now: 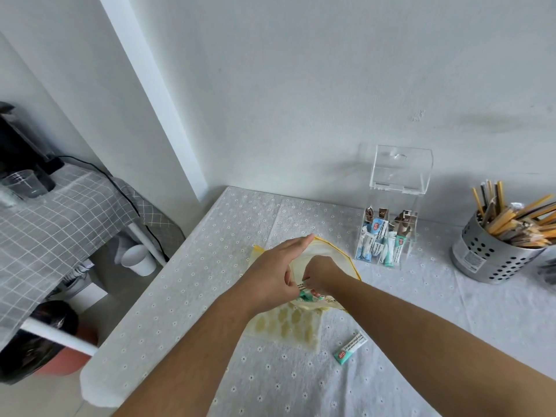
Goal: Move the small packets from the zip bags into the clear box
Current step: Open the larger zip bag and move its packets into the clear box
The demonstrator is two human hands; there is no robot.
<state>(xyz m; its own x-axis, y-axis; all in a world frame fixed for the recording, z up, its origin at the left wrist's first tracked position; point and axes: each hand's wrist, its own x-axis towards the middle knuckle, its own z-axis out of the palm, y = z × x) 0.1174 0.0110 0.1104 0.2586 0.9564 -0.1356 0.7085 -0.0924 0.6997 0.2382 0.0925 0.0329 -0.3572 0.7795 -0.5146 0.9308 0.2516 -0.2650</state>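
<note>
On daisy tablecloth (180,296), clear box (387,233); white wall (301,85) behind

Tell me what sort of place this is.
Probably a drinks corner in a pantry or small kitchen: a clear box holds sachets, a perforated metal holder is full of wrapped sticks, and a dark machine stands beside a plastic cup on the side table.

Cloth-covered table (210,371): zip bags (285,326), loose packet (350,347), clear box (412,233), caddy (487,260)
</note>
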